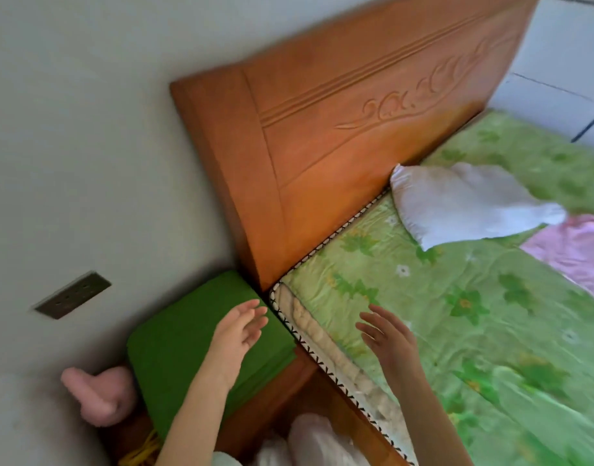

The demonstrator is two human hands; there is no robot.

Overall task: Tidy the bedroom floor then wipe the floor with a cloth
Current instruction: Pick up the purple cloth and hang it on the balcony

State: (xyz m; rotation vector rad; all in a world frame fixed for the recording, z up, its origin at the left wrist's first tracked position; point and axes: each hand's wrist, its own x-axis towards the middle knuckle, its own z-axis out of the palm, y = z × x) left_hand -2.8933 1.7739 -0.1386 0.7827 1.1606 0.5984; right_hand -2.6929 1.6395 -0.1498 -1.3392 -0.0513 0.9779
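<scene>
Head view: both hands up, empty, fingers spread. Left hand hovers over green cushion at 7 o'clock; right hand over mattress edge w/ green floral sheet, approx 6 o'clock. White pillow lies on bed at 3 o'clock, touching headboard; pink cloth just beside it. Pink plush at 8 o'clock by wall, below socket. Floor barely seen; white bag at bottom.
</scene>
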